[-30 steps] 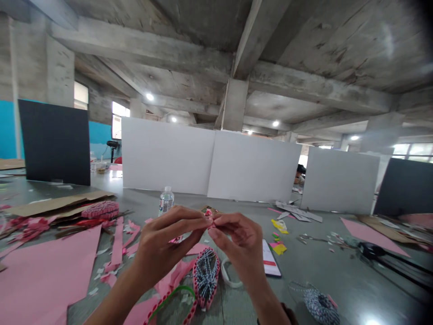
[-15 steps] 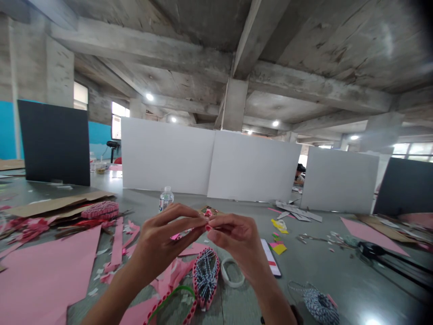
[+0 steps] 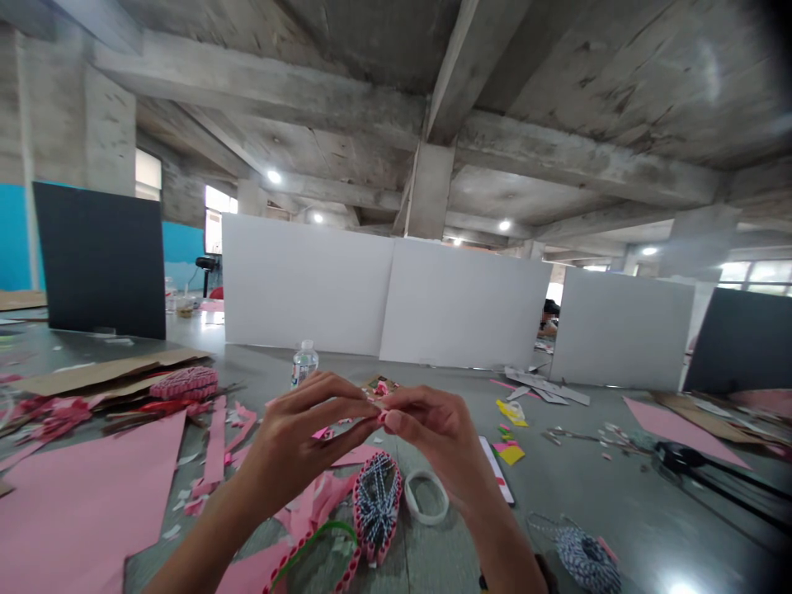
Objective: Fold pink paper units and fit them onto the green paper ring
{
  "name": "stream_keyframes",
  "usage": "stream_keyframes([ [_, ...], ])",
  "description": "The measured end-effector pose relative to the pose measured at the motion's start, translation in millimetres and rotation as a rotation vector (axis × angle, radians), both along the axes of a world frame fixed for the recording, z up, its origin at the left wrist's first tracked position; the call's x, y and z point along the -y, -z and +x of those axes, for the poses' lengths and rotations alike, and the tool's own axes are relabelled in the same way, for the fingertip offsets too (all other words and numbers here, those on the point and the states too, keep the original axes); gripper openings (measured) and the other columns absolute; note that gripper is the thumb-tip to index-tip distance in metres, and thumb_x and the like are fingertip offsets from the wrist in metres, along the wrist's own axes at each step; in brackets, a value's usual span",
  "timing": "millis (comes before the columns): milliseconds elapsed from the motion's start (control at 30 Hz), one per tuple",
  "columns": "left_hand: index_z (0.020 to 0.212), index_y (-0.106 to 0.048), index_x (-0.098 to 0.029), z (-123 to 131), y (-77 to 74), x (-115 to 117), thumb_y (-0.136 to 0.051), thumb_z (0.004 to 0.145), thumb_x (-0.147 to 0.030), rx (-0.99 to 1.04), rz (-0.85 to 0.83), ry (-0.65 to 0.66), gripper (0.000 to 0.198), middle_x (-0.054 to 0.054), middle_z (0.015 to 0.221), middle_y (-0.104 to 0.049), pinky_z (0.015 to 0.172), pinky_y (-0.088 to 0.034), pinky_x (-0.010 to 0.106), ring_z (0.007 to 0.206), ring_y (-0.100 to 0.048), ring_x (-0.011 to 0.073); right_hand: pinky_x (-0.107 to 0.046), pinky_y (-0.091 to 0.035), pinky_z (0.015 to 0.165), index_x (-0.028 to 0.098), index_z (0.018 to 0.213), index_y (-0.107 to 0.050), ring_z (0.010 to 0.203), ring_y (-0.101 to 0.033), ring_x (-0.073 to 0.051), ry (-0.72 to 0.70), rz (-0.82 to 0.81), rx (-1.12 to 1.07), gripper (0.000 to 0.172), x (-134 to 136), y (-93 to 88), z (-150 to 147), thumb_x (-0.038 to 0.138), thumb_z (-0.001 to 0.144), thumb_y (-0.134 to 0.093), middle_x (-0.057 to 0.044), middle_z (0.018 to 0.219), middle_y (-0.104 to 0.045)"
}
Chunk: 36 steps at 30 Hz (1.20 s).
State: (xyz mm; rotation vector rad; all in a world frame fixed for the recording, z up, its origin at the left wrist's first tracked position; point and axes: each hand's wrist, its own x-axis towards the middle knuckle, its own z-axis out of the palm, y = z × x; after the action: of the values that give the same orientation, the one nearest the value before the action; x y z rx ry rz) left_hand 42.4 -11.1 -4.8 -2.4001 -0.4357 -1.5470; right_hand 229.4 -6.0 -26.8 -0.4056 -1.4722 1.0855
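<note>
My left hand (image 3: 322, 421) and my right hand (image 3: 430, 425) meet at the fingertips above the table. Both are closed on a small rolled piece of pink paper (image 3: 382, 417), mostly covered by the fingers. Below them lies an oval piece (image 3: 376, 505) edged with pink paper rolls and laced with blue-and-white string. To its right is a roll of white tape (image 3: 426, 497). A green strip (image 3: 322, 540) lined with pink rolls curves at the lower left of the oval. A phone (image 3: 496, 472) lies partly behind my right forearm.
Pink paper sheets (image 3: 87, 503) and scraps cover the left side, with a second pink oval (image 3: 184, 383) on cardboard. A water bottle (image 3: 304, 363) stands behind my left hand. Patterned string (image 3: 587, 557) and a black-handled tool (image 3: 681, 458) lie right. White panels (image 3: 309, 285) stand at the back.
My fingertips have shifted slightly on the pink paper piece, and the right thumb now covers more of it. Everything on the table stays where it was.
</note>
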Motion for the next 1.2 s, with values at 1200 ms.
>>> stream_keyframes([
  [1200,0.093,-0.068,-0.021,-5.4,-0.9,-1.9,-0.064,0.09,-0.016,-0.187,-0.034,-0.031,0.008,0.002,0.088,-0.068,0.066,-0.052,0.024,0.077,-0.063,0.0125,-0.028,-0.054,0.077,0.022,0.079,-0.078,0.083,-0.067,-0.017,-0.023,-0.021,0.183,0.011,-3.7,3.1,9.3,0.032,0.075,-0.08,-0.005,0.091,-0.073],
])
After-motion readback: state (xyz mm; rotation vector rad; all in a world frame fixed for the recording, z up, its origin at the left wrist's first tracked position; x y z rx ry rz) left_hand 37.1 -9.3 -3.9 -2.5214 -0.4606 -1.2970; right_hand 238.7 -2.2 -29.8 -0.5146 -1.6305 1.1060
